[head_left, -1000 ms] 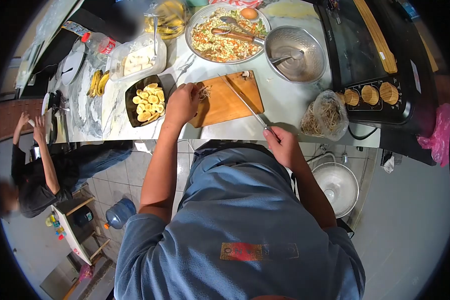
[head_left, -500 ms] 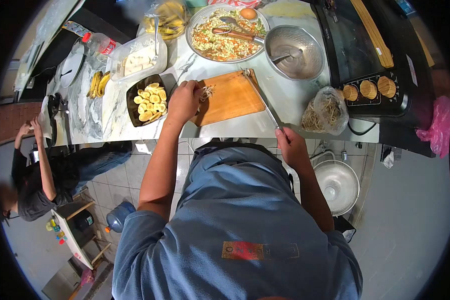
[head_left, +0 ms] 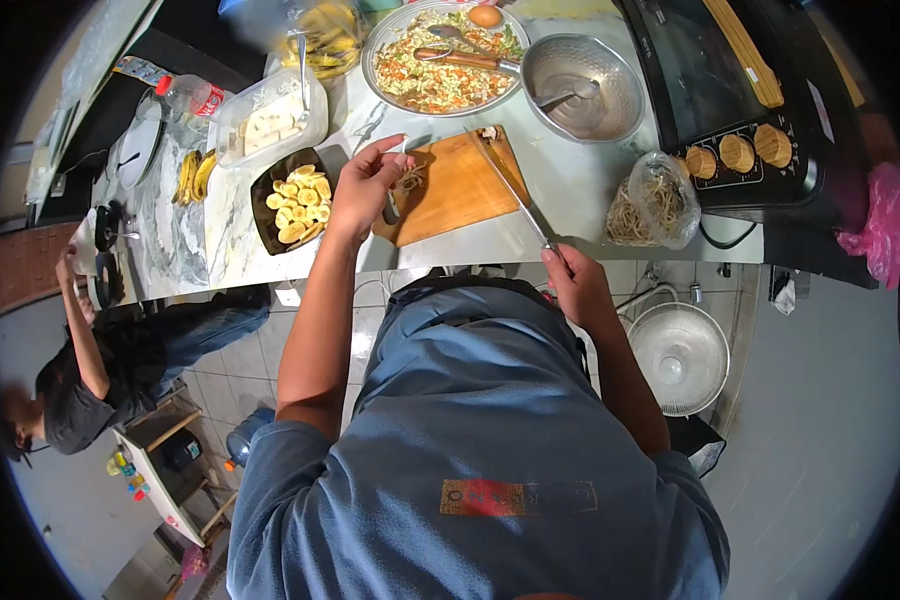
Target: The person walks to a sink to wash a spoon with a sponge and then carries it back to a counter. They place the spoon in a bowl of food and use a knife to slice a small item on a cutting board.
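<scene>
My right hand [head_left: 576,285] grips the handle of a long knife [head_left: 508,185]; its blade reaches over the right part of a wooden cutting board [head_left: 455,195]. My left hand [head_left: 365,190] is raised over the board's left side, fingers pinched, with a small whitish bit at the fingertips that I cannot identify. Beneath the fingers lies a small heap of thin brownish-grey strands [head_left: 410,178]. Little dark and pale scraps [head_left: 490,134] sit at the board's far right corner. A dark bowl of sliced bananas [head_left: 298,205] stands left of my left hand.
Behind the board are a tray of shredded vegetables [head_left: 435,85] with an egg [head_left: 485,16] and a metal bowl [head_left: 582,88]. A plastic bag of brownish strands [head_left: 655,205] stands right, beside a black oven [head_left: 750,175]. A plastic tub [head_left: 270,125] is at left. Another person [head_left: 110,375] works far left.
My left hand has lifted slightly and turned, showing the whitish bit at its fingertips. My right hand and the knife have shifted a little left and away from me. The view has tilted slightly.
</scene>
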